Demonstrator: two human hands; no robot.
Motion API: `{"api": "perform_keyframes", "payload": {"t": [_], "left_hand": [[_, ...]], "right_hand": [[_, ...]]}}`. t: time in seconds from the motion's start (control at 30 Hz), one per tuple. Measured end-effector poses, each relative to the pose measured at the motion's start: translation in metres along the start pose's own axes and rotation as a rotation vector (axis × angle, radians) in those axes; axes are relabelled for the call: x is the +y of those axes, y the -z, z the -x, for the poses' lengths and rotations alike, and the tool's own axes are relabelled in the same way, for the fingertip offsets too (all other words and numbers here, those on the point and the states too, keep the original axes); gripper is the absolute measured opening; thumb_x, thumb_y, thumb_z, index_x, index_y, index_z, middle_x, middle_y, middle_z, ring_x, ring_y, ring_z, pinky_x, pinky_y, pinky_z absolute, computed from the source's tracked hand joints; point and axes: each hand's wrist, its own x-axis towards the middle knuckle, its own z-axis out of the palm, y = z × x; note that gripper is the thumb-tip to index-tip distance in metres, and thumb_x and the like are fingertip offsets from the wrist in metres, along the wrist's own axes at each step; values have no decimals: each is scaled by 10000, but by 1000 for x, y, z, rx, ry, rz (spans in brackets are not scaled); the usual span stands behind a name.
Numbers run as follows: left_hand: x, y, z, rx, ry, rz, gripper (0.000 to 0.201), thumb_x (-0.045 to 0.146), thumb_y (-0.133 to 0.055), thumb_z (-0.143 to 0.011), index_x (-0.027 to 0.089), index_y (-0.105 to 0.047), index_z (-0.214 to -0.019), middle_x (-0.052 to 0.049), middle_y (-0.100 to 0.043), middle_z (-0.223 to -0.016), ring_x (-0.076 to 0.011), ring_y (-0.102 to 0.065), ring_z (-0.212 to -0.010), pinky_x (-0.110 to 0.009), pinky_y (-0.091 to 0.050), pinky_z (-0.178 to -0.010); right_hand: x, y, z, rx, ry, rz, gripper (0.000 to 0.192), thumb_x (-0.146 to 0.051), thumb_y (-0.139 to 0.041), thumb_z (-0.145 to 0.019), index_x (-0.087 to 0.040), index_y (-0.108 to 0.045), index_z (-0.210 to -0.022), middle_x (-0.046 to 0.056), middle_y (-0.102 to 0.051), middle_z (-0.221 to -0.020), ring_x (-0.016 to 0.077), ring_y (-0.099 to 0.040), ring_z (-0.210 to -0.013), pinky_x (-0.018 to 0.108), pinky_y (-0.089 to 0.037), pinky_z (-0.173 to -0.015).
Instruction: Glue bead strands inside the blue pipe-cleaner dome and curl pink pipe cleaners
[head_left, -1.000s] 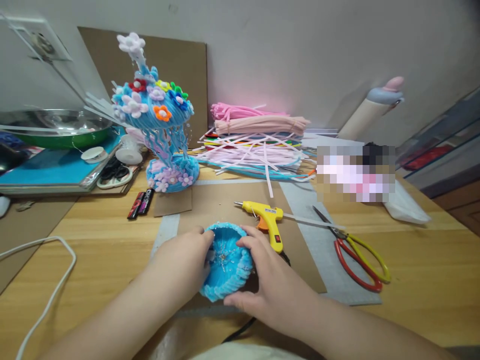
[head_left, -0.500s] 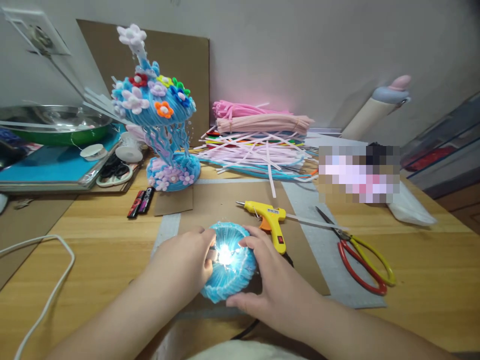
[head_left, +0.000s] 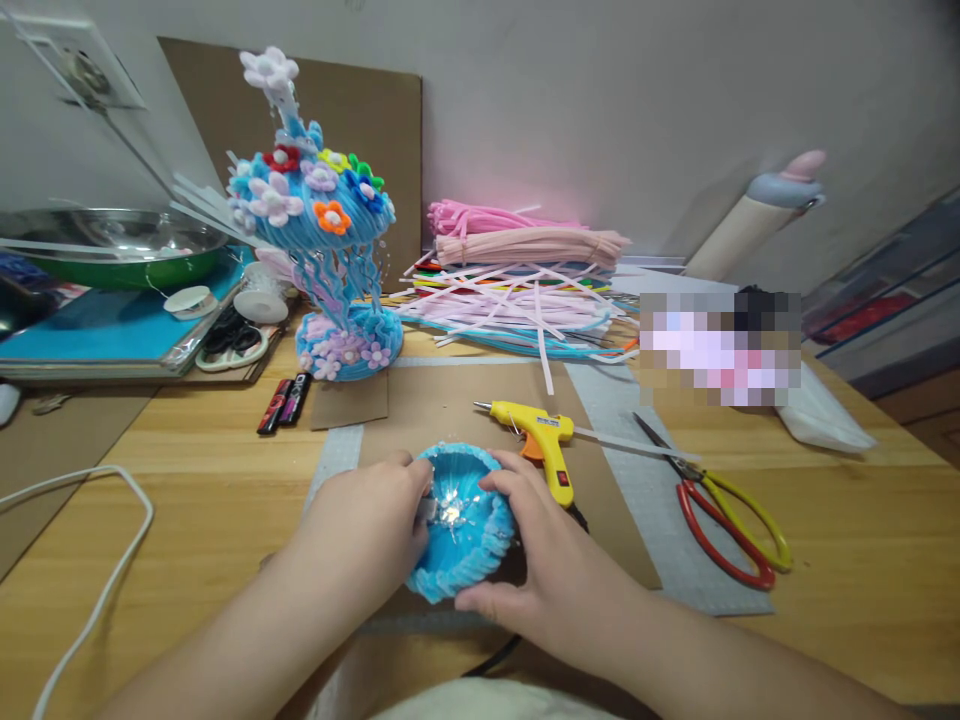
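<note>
A bowl-shaped dome of blue pipe cleaners [head_left: 469, 575] faces me hollow side up, over the cardboard. Inside its centre sits a cluster of tiny fairy lights [head_left: 451, 513], glowing weakly with fine wires around it. My left hand [head_left: 379, 515] is closed at the dome's left side, its fingertips reaching inside and pinching a small pale piece [head_left: 426, 511] beside the lights; its kind is mostly hidden. With fingers over the right rim and thumb below, my right hand [head_left: 547, 545] grips the dome. Just beyond it lies a yellow hot glue gun [head_left: 544, 435].
Red-and-yellow-handled scissors [head_left: 731, 525] lie at the right. A blue pipe-cleaner jellyfish with flowers [head_left: 319, 215] stands back left, near two markers [head_left: 283, 404]. Bundled pipe cleaners [head_left: 525, 250] are piled at the wall. A white cable [head_left: 139, 500] curves along the left.
The fairy lights inside the dome have gone from a bright white glare to a faint glow. Both hands keep nearly the same hold, and the view has shifted slightly.
</note>
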Motion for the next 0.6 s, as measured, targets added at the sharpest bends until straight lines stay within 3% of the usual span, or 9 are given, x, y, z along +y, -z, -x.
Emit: {"api": "perform_keyframes", "payload": {"t": [0.6], "left_hand": [[5,-1,-2,2,13,6,162,184,-461,-774,220,-614,-810,-82,-664,-800,-277,-643,-631,-319,-338,-500]], "right_hand": [[2,-1,0,-4,11,22,744,-368,-793,-666,-240,-348,-1248,133,-265,-1476,287,-298,-1360,457,-335,-1089]]}}
